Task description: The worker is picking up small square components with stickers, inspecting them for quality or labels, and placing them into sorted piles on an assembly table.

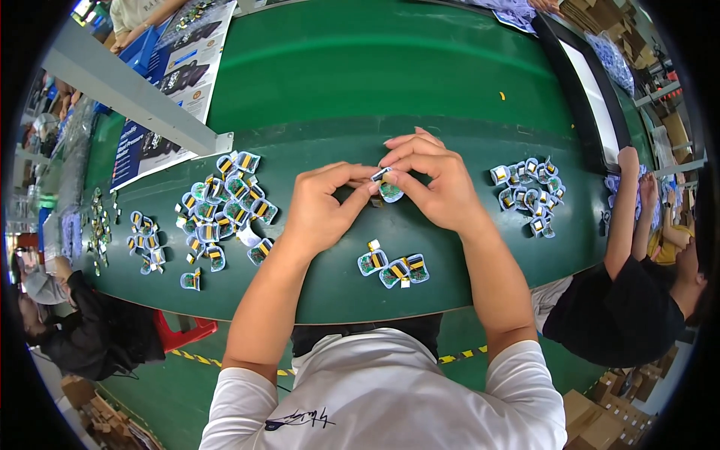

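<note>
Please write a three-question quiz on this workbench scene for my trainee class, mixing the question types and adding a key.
1. Multiple choice: where does the pale metal post stand, seen from the person? A: ahead, to the left; B: ahead, to the right; C: behind.
2. True or false: the left hand and the right hand meet at one small part with green on it.
3. Fill in: the small group of parts nearest the person's body lies between the two ____.

Key: 1 A; 2 true; 3 forearms.
</note>
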`<state>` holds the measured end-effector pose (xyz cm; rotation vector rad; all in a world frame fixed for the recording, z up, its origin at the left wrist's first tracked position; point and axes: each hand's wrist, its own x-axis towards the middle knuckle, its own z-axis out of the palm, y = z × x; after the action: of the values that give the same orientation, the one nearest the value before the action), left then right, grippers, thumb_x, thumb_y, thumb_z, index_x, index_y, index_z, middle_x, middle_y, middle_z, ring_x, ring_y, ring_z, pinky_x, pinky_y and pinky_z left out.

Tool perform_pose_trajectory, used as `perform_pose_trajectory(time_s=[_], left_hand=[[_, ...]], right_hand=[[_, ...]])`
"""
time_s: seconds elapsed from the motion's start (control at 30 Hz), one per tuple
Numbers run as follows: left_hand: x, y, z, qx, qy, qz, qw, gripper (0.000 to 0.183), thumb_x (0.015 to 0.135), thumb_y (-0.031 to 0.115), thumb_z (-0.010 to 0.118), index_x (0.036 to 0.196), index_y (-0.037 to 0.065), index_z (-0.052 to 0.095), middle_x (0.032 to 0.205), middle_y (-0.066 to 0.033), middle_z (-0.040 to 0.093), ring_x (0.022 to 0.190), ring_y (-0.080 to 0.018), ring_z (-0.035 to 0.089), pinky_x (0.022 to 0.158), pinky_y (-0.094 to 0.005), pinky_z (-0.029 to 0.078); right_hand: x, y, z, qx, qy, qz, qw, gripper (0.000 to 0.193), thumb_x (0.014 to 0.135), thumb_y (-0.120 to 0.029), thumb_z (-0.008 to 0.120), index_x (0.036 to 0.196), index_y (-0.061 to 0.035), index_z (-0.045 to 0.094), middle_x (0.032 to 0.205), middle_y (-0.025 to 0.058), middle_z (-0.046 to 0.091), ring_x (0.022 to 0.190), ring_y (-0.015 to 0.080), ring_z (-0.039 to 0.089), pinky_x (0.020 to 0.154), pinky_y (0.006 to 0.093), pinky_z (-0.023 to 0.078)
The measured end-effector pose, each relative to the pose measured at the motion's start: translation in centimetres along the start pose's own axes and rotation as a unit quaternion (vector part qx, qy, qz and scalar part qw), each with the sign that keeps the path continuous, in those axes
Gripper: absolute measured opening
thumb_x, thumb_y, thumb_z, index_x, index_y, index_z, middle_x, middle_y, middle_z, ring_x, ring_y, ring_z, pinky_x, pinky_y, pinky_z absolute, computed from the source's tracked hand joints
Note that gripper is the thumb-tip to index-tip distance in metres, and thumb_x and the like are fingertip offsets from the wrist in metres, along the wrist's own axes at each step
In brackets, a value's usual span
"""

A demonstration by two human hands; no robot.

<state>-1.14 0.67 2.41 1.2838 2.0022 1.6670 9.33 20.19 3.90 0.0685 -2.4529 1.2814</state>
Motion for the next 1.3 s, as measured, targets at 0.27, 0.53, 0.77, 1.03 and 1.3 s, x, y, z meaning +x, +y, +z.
perform_pose_trajectory(time_s=[0.27, 0.53, 0.77, 1.03, 1.3], left_hand=[[0.1, -0.5, -0.7, -0.209, 0.03, -0.226, 0.951, 0.02, 0.097, -0.002, 0.07, 0.117, -0.008, 0.072, 0.096, -0.0108, 0.077, 0.085, -0.0133, 0.073, 0.078, -0.0264, 0.058], [0.2, -0.3, -1.2, -0.181, -0.054, -0.249, 0.95, 0.02, 0.096, -0.004, 0.071, 0.115, -0.008, 0.073, 0.092, -0.0117, 0.078, 0.082, -0.0123, 0.073, 0.075, -0.0264, 0.057], [0.7, -0.7, -1.3, -0.177, 0.021, -0.245, 0.953, 0.019, 0.097, 0.001, 0.071, 0.114, -0.007, 0.075, 0.094, -0.0123, 0.079, 0.078, -0.0134, 0.076, 0.07, -0.0259, 0.056], [0.9, -1.2, -1.0, -0.172, 0.078, -0.246, 0.951, 0.02, 0.097, 0.0, 0.07, 0.115, -0.009, 0.074, 0.094, -0.0127, 0.079, 0.076, -0.0158, 0.077, 0.069, -0.0265, 0.058], [0.5, -1.6, -1.1, -0.161, 0.093, -0.199, 0.962, 0.018, 0.098, 0.001, 0.07, 0.114, -0.005, 0.076, 0.096, -0.012, 0.079, 0.083, -0.0134, 0.076, 0.072, -0.0262, 0.06]], right_hand=[[0.4, -0.8, 0.7, -0.128, 0.094, -0.076, 0.984, 0.01, 0.085, -0.006, 0.08, 0.095, -0.0076, 0.079, 0.119, 0.0053, 0.074, 0.122, 0.0301, 0.068, 0.118, 0.056, 0.04], [0.8, -1.8, 0.2, -0.204, -0.032, -0.173, 0.963, 0.018, 0.079, -0.006, 0.082, 0.095, -0.0108, 0.074, 0.127, 0.0047, 0.07, 0.135, 0.0298, 0.058, 0.118, 0.0592, 0.041], [2.0, 0.9, -1.0, -0.134, 0.071, -0.071, 0.986, 0.007, 0.093, -0.004, 0.07, 0.098, -0.0062, 0.067, 0.1, 0.009, 0.075, 0.103, 0.0313, 0.072, 0.116, 0.0521, 0.042], [4.5, 7.9, -3.4, -0.533, 0.048, -0.017, 0.844, 0.027, 0.095, -0.011, 0.068, 0.122, -0.0063, 0.073, 0.124, 0.0097, 0.071, 0.124, 0.0312, 0.063, 0.115, 0.0555, 0.041], [1.3, -3.6, 2.4, -0.222, -0.02, -0.192, 0.956, 0.022, 0.081, -0.015, 0.085, 0.101, -0.0112, 0.076, 0.124, 0.006, 0.072, 0.129, 0.0307, 0.063, 0.12, 0.0567, 0.037]])
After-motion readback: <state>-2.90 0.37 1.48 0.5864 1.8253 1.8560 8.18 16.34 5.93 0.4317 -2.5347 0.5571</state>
